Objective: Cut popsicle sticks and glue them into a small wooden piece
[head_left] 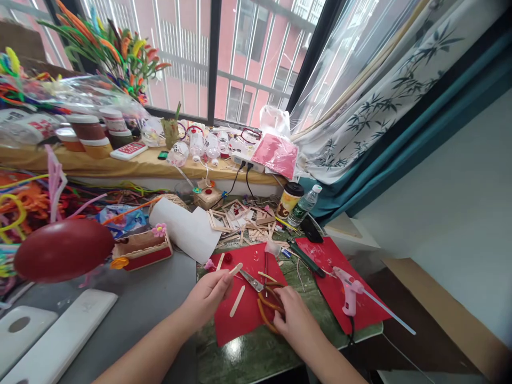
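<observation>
Head view: pinching a wooden stick narrowly between left hand thumb and fingers. Gripping scissors by the handles in right hand, blades toward the held stick; can't tell if touching. Between both grips: loose stick, flat on red sheet. Right of scissors grip: pink glue gun on second red sheet.

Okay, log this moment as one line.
left hand: holds craft stick; right hand: holds scissors; loose stick: on red sheet; glue gun: on second red sheet
</observation>
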Demonstrator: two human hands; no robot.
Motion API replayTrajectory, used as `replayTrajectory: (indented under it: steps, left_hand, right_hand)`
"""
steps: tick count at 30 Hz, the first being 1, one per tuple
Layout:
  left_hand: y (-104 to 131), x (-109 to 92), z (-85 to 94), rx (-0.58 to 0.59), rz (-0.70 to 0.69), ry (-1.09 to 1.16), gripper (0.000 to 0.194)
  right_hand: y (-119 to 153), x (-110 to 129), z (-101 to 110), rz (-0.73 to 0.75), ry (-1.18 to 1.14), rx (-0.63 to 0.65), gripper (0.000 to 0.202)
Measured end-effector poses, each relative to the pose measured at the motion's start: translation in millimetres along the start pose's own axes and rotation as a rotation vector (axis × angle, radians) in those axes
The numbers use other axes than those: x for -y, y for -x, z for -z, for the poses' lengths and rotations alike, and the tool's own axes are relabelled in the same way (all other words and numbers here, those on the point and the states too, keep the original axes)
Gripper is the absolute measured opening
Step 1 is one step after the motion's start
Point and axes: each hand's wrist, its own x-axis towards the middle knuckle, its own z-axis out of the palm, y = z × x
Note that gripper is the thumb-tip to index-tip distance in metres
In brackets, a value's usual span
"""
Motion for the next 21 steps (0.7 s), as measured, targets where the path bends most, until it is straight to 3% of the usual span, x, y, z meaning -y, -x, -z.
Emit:
replayTrajectory:
  steps: [3, 6, 10, 14, 18, 21]
  left_hand:
    - [-1.5, 0.2, 0.7, -0.064, -0.005, 0.028, 0.050]
    - [-2.1, 0.4, 0.6, -0.085, 0.010, 0.028, 0.052]
    - [-0.5, 3.1, -1.6, -0.047, 0.036, 0.053, 0.051]
    - [0.7, 6.1, -4.1, -0.015, 0.051, 0.066, 0.050]
    - [0.0, 6.5, -4.1, -0.005, 0.053, 0.040, 0.050]
    - [-0.3, 5.2, -3.5, 0.000, 0.060, -0.007, 0.049]
  right_hand:
    - [2.2, -2.8, 0.2, -0.049, -0.314, -0.019, 0.039]
    - [7.6, 3.1, -2.5, -0.158, -0.784, 0.144, 0.032]
    - [15.6, 19.1, -3.0, -0.125, -1.204, 0.288, 0.055]
    - [14.9, 25.9, 5.4, -0.041, -1.302, 0.338, 0.066]
    - [7.1, 19.7, 6.2, 0.097, -1.334, 0.496, 0.092]
    - [4.1, 14.0, 3.2, 0.144, -1.246, 0.500, 0.096]
